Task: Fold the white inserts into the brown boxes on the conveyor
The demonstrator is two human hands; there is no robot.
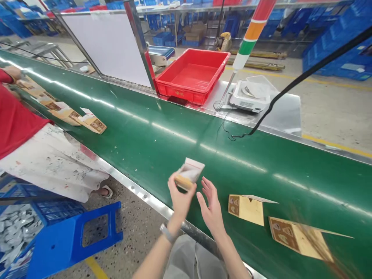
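Above the green conveyor belt (162, 143), my left hand (180, 199) grips a small carton (190, 170) between thumb and fingers. The carton is tilted, its tan side low and its white flap raised; motion blurs its details. My right hand (211, 207) is just right of it, fingers apart, with nothing in it. Right of my hands, a brown-and-tan carton (247, 209) lies on the belt with a flap sticking out. Nearer me lies a similar carton (299, 238), partly behind a brown blur.
A co-worker in red (20, 112) stands at the left by a row of open cartons (94, 122). Across the belt are a red bin (192, 73), a scale (250, 95) and a signal light (248, 42). A blue stool (72, 244) and a crate of packets (17, 228) stand lower left.
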